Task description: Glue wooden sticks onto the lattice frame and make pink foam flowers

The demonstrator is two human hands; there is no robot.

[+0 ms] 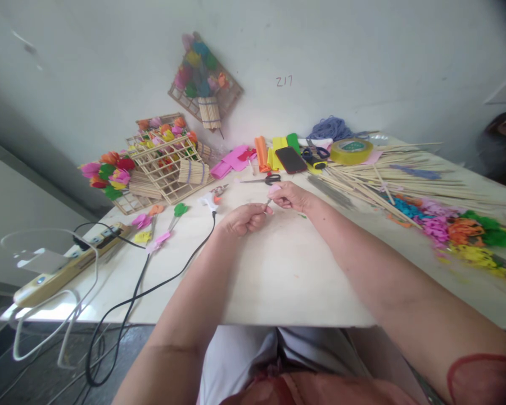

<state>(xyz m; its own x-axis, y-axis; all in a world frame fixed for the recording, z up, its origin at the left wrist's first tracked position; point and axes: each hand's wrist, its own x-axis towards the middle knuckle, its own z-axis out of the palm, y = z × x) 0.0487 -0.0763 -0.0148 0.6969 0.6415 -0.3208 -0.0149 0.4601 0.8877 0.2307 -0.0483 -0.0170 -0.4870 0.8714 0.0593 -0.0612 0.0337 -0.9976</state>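
Over the middle of the table, both hands meet at a small pink paper flower (274, 190) on a thin, dark stem. My left hand (245, 219) is closed, thumb and fingers pinching the stem below the bloom. Just to its upper right, my right hand (292, 197) pinches the flower at its pink part. Fingers hide much of the stem and the petals' base. Black-handled scissors (272, 179) lie right behind the hands. To the left rests a white glue gun (211, 201) with an orange part, its black cord running toward the table's front.
Finished paper flowers (180, 210) lie at left, near a power strip (71, 259) with tangled cables. Bamboo lattices with flowers (164, 169) lean behind. At back sit a phone (290, 160) and a yellow tape roll (351, 152). Bamboo sticks (421, 180) and coloured paper pieces (468, 230) cover the right.
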